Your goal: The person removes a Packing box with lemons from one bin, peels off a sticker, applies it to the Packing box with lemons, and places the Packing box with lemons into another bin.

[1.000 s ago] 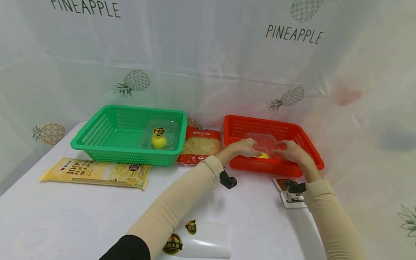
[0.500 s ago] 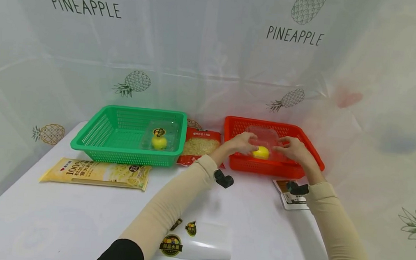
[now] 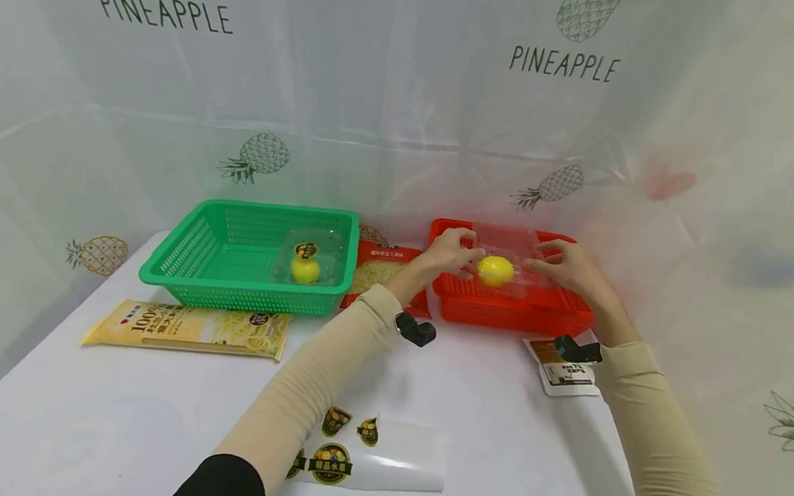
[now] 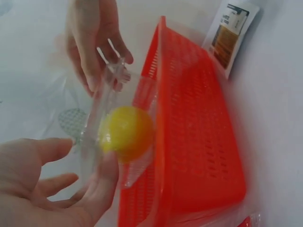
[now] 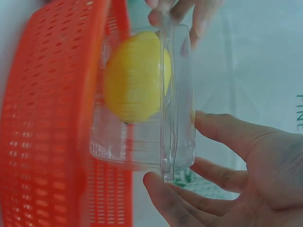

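Note:
A clear plastic clamshell box [image 3: 508, 243] with a round yellow fruit [image 3: 495, 271] inside is held between both hands, over the red basket [image 3: 504, 315]. My left hand [image 3: 448, 252] grips its left end; my right hand [image 3: 572, 268] has thumb and fingers at the right end. In the right wrist view the lid seam of the box [image 5: 142, 142] faces the fingers, and its lower part overlaps the basket rim. The left wrist view shows the fruit [image 4: 127, 133] resting against one wall of the box, in front of the basket's slotted side.
A green basket [image 3: 244, 298] at the left holds another clear box with a yellow fruit. Between the baskets lies a red pasta bag [image 3: 376, 274]. A yellow noodle packet [image 3: 184, 329], a small brown-and-white pouch [image 3: 563, 373] and a sticker sheet [image 3: 386, 456] lie on the white table.
Both hands have raised the clear box with the yellow fruit out of the red basket, up to and above its rim. The other things stay in place.

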